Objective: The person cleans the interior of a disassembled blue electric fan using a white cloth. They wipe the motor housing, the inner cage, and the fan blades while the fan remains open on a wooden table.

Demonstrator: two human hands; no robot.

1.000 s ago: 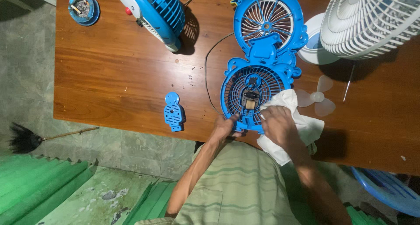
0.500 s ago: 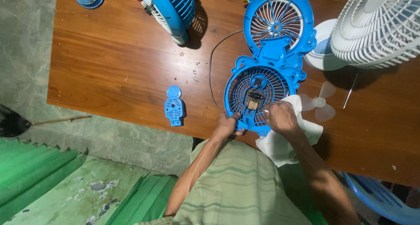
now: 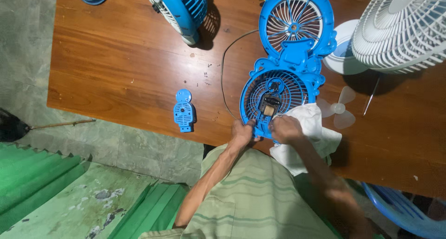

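— Well, seen from above: brown wooden table [image 3: 116, 67], polished, scuffed, its near edge over a grey tiled floor [image 3: 139, 150]. Green corrugated sheeting [image 3: 32, 183] lower left, dark brush with a thin stick [image 3: 28, 126] lying beside it.

— And on the wood?

— Opened blue fan housing [image 3: 283, 71], two round grilles hinged end to end, small motor [image 3: 268, 105] showing in the nearer grille. Near the table's front edge, right of centre. Thin dark cord [image 3: 224, 76] curving off its left side.

— Hands?

— Left hand [image 3: 243, 133] gripping the lower rim of the nearer grille. Right hand [image 3: 285, 129] closed at that same rim just beside it, resting over a white cloth [image 3: 306, 141]; exactly what its fingers pinch, cannot tell.

— Around it?

— Small blue cover plate [image 3: 185, 111] well to the left, apart. Second blue fan [image 3: 183, 6] lying at the far edge. Large white fan grille [image 3: 399, 27] upper right, clear propeller blade [image 3: 338, 108] just right of the cloth. Blue plastic basin rim [image 3: 399, 211] bottom right, below the table.
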